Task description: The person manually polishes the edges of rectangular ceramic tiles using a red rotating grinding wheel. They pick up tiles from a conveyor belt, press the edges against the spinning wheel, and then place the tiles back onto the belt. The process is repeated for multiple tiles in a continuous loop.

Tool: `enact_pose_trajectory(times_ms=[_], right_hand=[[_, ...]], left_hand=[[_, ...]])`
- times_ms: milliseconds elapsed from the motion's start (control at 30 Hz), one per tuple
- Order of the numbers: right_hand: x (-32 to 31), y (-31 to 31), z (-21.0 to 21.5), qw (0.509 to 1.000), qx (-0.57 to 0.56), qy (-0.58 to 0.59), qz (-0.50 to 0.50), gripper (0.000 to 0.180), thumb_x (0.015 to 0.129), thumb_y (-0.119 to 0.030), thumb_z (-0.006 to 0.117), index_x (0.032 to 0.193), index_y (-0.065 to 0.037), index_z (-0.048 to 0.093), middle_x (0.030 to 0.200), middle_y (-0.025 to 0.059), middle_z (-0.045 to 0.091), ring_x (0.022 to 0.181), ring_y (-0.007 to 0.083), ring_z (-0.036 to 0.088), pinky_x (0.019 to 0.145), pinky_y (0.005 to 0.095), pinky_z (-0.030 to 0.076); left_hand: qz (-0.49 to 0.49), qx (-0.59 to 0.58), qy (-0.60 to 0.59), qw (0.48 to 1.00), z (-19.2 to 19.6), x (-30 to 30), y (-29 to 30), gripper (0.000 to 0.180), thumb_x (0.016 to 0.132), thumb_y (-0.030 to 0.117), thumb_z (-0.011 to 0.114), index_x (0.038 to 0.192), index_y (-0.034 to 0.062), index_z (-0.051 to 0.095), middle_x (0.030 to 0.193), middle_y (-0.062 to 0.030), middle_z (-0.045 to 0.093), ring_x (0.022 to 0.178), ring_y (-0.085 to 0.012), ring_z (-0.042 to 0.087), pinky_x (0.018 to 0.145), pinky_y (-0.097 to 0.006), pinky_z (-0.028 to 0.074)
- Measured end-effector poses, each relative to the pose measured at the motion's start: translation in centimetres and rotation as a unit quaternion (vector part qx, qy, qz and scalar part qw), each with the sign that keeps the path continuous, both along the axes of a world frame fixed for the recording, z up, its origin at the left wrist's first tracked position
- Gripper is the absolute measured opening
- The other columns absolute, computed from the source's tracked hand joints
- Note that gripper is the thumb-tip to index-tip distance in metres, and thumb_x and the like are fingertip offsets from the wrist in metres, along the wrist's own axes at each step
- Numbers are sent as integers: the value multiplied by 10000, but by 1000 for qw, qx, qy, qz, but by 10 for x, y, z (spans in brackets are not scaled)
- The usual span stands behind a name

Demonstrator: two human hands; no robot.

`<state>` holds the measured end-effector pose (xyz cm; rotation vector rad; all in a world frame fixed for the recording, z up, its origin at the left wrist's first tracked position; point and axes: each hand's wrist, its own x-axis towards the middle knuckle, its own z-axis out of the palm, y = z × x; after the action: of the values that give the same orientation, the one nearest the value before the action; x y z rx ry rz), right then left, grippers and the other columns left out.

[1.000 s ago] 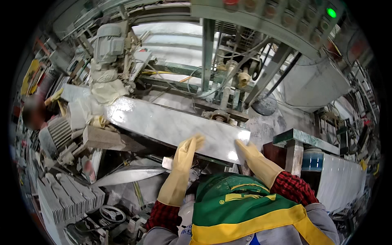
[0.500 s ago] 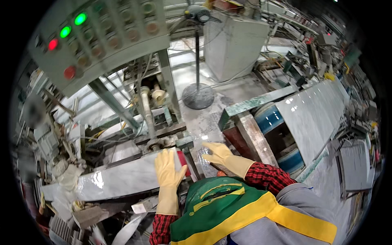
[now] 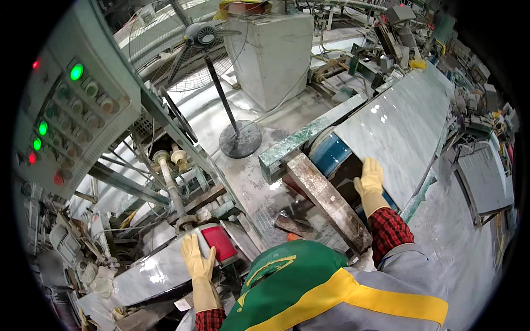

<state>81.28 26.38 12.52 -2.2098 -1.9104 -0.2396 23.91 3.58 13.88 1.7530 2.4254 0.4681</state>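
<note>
While, in the head view, the left gloved hand [image 3: 197,262] is laid with fingers outstretched on the end of the narrow marble slab [image 3: 149,278], just beside the red roller [image 3: 220,243], the right gloved hand [image 3: 370,182] is held, fingers straight and unclenched, at the near end of the wide marble slab [image 3: 397,124]. Beside that end, the blue roller [image 3: 331,154] is left exposed; how firmly either slab is pressed cannot be told.

A narrow glossy slab [image 3: 141,276] lies left, a wide glossy slab [image 3: 397,129] right.

A wide marbled slab [image 3: 400,129] lies over blue rollers [image 3: 331,156]; a narrow slab [image 3: 155,276] partly covers a red roller [image 3: 220,243].
</note>
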Motion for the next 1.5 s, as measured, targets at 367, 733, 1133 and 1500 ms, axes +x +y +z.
enact_pose_trajectory(times_ms=[367,733,1133,1500], right_hand=[[67,25,-24,990,-98,-48,-93,708,904,-118,487,1570,-58,257,1614,168,293,1502,355,259,1238,476,180],[71,5,-87,1000,-16,7,1,677,943,-28,373,1598,-136,237,1654,149,233,1523,354,225,1267,426,181],[57,6,22,992,-12,126,24,905,724,-372,832,1450,-1,441,1457,253,494,1362,423,448,1156,468,346],[122,71,30,930,-300,197,-76,948,738,-520,828,1451,-5,473,1392,237,581,1302,362,559,1035,429,484]], left_hand=[[53,21,54,997,-23,-21,-39,513,993,211,554,1454,6,461,1490,-303,433,1379,-489,379,1183,-545,253],[95,-7,44,994,-20,-21,-37,480,1025,223,507,1460,23,458,1520,-285,412,1410,-467,355,1200,-526,233],[114,14,61,992,-34,-31,-44,457,1047,233,473,1468,58,463,1520,-243,435,1414,-438,367,1209,-517,222],[140,11,3,990,-27,-40,-46,463,1026,202,508,1471,79,468,1526,-235,430,1411,-449,360,1195,-526,227]])
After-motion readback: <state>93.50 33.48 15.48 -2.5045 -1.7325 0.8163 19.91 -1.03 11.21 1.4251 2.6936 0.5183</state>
